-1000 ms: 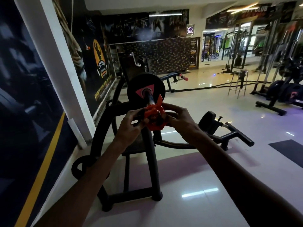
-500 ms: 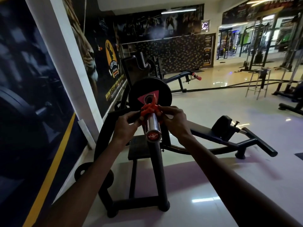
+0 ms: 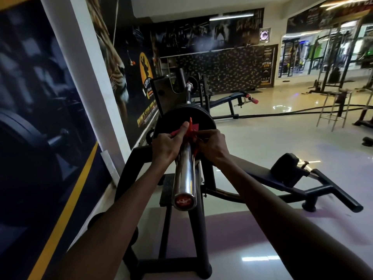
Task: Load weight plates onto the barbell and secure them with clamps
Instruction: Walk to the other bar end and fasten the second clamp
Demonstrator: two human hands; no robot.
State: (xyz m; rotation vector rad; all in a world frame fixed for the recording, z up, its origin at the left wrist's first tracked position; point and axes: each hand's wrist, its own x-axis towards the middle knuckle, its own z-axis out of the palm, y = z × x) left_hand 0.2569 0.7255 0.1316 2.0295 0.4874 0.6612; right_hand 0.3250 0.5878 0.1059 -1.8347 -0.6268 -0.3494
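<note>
both hands, left hand [image 3: 165, 145] and right hand [image 3: 212, 147], grip the red clamp [image 3: 190, 129] at frame centre; best seated flush against the black plate [image 3: 198, 120] before locking.

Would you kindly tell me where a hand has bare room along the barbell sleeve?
Free: the chrome sleeve from the wrists down to its red end cap. Crowded: up at the black plate, where the left hand and right hand both hold the red clamp.
</note>
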